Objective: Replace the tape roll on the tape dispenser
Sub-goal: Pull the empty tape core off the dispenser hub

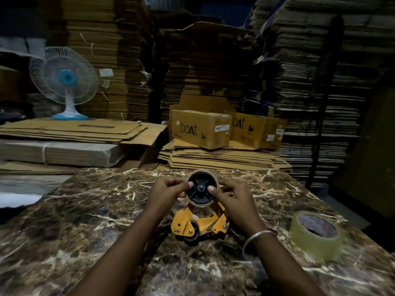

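A yellow tape dispenser [199, 225] lies on the marble table top [85, 210], its black hub facing up. Around the hub sits a bare brown cardboard core [202, 203], with almost no tape on it. My left hand [165, 192] grips the core's left side, thumb pressed on the black hub. My right hand [233, 196] holds the core's right side, thumb also on the hub. A full roll of clear tape [316, 233] rests on the table to the right, apart from both hands.
Flat cardboard sheets [218, 159] are stacked behind the table, with two "boat" boxes [201, 129] on them. A blue and white table fan [65, 82] stands at the back left. Tall cardboard stacks [310, 60] fill the background. A metal bangle [258, 235] circles my right wrist.
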`<move>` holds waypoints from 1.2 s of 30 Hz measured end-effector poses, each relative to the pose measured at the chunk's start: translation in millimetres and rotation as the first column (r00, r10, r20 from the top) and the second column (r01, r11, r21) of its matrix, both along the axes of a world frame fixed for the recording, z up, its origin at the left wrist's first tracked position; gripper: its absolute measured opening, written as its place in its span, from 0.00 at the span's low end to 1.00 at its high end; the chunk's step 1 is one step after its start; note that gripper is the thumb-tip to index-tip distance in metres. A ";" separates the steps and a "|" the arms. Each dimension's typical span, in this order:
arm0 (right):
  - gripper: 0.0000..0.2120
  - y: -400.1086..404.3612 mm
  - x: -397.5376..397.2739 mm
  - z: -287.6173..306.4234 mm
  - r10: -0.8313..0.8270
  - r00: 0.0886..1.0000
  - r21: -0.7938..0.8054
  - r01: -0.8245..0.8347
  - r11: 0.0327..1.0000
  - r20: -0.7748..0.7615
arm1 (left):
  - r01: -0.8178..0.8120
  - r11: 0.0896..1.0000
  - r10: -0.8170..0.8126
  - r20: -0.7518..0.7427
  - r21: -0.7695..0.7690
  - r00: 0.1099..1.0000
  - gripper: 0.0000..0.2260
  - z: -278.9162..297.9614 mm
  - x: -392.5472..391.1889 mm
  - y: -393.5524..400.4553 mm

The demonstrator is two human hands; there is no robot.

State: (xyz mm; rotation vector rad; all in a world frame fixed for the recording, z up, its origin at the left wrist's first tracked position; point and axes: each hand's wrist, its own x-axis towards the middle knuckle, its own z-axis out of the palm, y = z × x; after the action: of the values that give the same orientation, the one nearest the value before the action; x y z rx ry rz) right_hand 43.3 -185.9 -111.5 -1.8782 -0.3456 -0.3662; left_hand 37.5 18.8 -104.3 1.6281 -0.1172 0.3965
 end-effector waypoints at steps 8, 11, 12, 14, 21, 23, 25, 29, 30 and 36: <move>0.27 6.2 -6.5 -2.4 -0.057 0.998 -0.054 0.056 0.997 -0.018 | -0.016 0.990 0.020 -0.028 0.138 0.999 0.10 -1.3 -3.1 -3.1; 0.33 7.5 -6.4 -2.3 -0.089 0.996 -0.064 0.087 0.994 -0.028 | -0.034 0.989 0.040 -0.039 0.141 0.998 0.11 -1.1 -3.1 -2.6; 0.33 7.3 -6.0 -2.0 -0.093 0.995 -0.060 0.091 0.994 -0.033 | -0.044 0.988 0.050 -0.040 0.145 0.998 0.12 -0.9 -3.5 -2.7; 0.29 6.5 -5.6 -0.9 -0.078 0.996 -0.051 0.076 0.996 -0.039 | -0.053 0.987 0.061 -0.050 0.149 0.997 0.13 0.9 -5.3 -4.2; 0.13 4.5 -10.4 6.4 -0.039 0.995 -0.005 0.039 0.999 -0.095 | -0.048 0.992 0.064 -0.139 0.119 0.988 0.16 6.5 -7.5 -7.6; 0.13 5.5 -10.8 6.7 -0.046 0.991 0.013 0.048 0.999 -0.122 | -0.047 0.992 0.065 -0.168 0.114 0.984 0.21 7.4 -6.4 -8.2; 0.20 6.2 -7.7 6.3 -0.045 0.983 0.049 0.055 0.997 -0.178 | -0.028 0.991 0.054 -0.201 0.133 0.978 0.24 8.7 -6.4 -8.9; 0.25 7.6 -1.4 1.2 -0.035 0.955 0.126 0.075 0.989 -0.293 | -0.019 0.985 0.066 -0.277 0.171 0.958 0.20 9.7 -8.7 -7.5; 0.22 7.5 -1.8 0.5 -0.029 0.951 0.141 0.075 0.987 -0.307 | -0.011 0.984 0.065 -0.301 0.177 0.952 0.21 9.2 -9.1 -6.5; 0.25 7.8 -0.9 -1.7 -0.056 0.952 0.104 0.091 0.990 -0.301 | 0.024 0.982 0.043 -0.342 0.188 0.939 0.25 7.3 -9.7 -1.8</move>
State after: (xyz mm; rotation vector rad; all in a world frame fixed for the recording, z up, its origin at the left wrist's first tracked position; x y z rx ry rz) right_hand 42.4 -178.0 -113.2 -1.8017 -0.0490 -0.1445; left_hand 27.9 16.9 -96.9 1.8630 0.1227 0.1027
